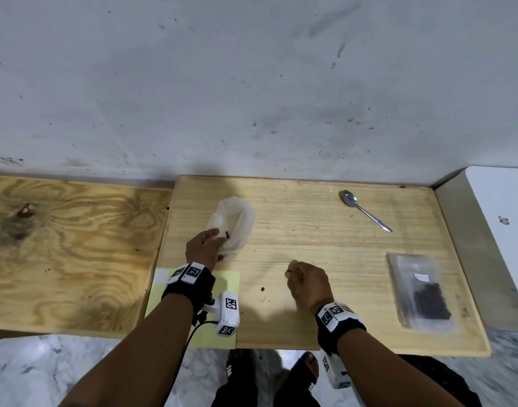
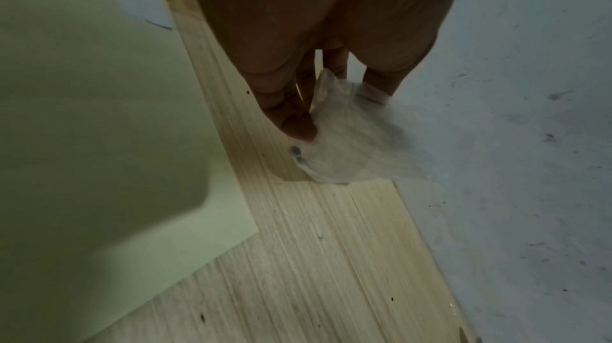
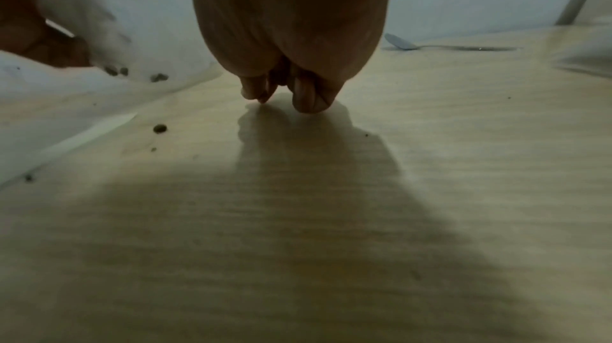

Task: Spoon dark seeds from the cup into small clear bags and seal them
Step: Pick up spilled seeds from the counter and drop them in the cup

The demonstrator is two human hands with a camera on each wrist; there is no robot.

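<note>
Pale plywood tabletop [image 1: 325, 230]: right of the cup [image 1: 237, 223], a sealed bag of seeds [image 1: 425, 295] lies done, the spoon [image 1: 365, 210] idle. Left hand [image 1: 203, 249] grips the nearly empty cup; right hand [image 1: 307, 284] pinches a stray seed [image 1: 288, 271], another loose seed [image 1: 262, 289] nearby.

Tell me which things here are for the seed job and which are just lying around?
For the job: clear cup held by the left hand, spoon, filled bag, loose seed, right hand.
Lying about: yellow paper, plywood board.
</note>
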